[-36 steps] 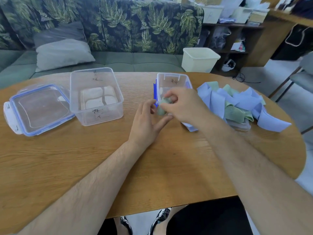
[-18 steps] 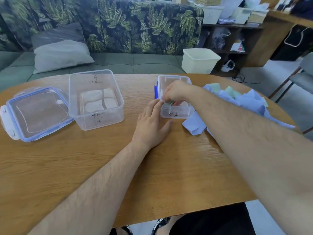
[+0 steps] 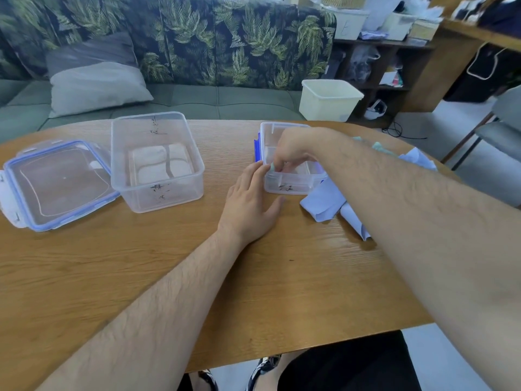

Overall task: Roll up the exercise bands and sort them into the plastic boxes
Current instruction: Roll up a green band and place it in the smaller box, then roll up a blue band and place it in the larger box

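Note:
My right hand (image 3: 293, 149) reaches down into the small clear plastic box (image 3: 290, 186) and pinches a rolled pale green band (image 3: 273, 166) at the box's near left corner. My left hand (image 3: 252, 201) lies flat on the table, its fingertips touching that box's left side. A heap of loose blue and green bands (image 3: 328, 203) sits right of the box, mostly hidden behind my right forearm. A larger clear plastic box (image 3: 158, 162) stands further left with nothing visible in it.
A blue-rimmed clear lid (image 3: 56, 182) lies at the table's far left edge. Behind the round wooden table (image 3: 141, 263) are a leaf-patterned sofa with a grey cushion (image 3: 95, 86), a cream bin (image 3: 328, 98) and shelves. A chair (image 3: 504, 128) stands at the right.
My right hand carried the rolled green band from in front of the small box down into it. My left hand let go of the roll and settled flat beside the box.

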